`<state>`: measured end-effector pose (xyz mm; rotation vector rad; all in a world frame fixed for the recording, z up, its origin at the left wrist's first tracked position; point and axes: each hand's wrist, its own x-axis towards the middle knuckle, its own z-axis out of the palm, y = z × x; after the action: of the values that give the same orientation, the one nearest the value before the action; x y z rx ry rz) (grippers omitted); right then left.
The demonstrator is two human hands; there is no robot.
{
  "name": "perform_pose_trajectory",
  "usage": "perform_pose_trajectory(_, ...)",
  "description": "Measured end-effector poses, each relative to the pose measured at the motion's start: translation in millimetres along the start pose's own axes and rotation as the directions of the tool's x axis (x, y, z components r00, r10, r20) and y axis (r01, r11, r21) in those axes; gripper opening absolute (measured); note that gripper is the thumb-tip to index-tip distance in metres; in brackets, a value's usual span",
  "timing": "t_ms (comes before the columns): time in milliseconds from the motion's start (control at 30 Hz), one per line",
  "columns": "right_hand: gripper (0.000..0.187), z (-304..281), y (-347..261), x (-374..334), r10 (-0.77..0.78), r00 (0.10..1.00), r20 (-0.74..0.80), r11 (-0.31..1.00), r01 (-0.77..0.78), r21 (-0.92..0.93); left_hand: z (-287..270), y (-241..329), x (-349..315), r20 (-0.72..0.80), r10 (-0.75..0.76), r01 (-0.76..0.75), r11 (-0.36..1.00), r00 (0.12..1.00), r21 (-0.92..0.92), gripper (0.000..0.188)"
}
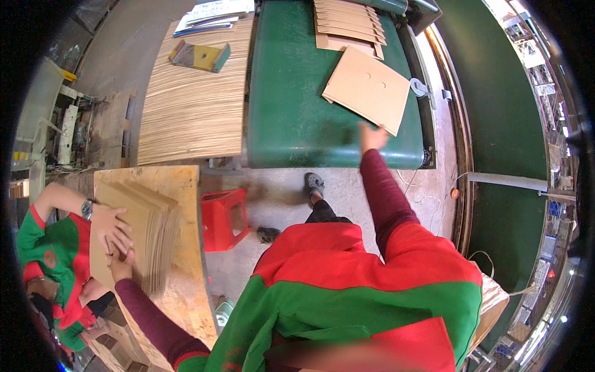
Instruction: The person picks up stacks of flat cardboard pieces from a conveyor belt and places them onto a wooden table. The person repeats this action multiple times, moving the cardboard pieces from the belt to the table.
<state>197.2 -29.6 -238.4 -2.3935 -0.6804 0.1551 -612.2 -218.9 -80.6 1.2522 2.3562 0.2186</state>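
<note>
On the left, my left hand rests on the near part of a stack of flat brown cardboard pieces, fingers apart. A co-worker's hand lies on the same stack, right beside my fingertips. My right arm reaches forward to the green conveyor belt. There my right hand, slightly blurred, is at the near edge of a folded cardboard piece with two curved cuts. Its thumb stands apart from its fingers; whether it touches the cardboard is hard to see.
More folded cardboard pieces overlap farther along the belt. Left of it stands a large cardboard stack bearing a yellow-green block and papers. A red stool stands beside the wooden table. A tape roll sits at the belt's right edge.
</note>
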Motion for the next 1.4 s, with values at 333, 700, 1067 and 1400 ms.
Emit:
perform_pose_trajectory(333, 0.05, -1, 34, 195, 0.379, 0.532, 0.757, 0.558, -0.784, 0.272, -26, 90, -24, -0.364, -0.114, 0.243, 0.912, 0.924, 0.331, 0.073)
perform_pose_trajectory(700, 0.031, -91, -50, 95, -0.928, 0.372, -0.017, 0.264, 0.688, 0.676, 115, 365, -59, -0.335, -0.023, -0.194, 0.779, 0.942, -0.597, 0.074)
perform_pose_trajectory(1067, 0.07, 46, -202, 40, -0.973, -0.107, 0.204, 0.013, 0.859, 0.512, 233, 419, 20, 0.029, -0.114, -0.008, -0.311, 0.993, -0.95, 0.041)
perform_pose_trajectory(1400, 0.07, 135, -150, 256, -0.71, 0.539, 0.454, 0.488, 0.841, -0.234, 325, 433, 74, 0.074, -0.644, 0.055, -0.05, 0.761, -0.997, 0.051)
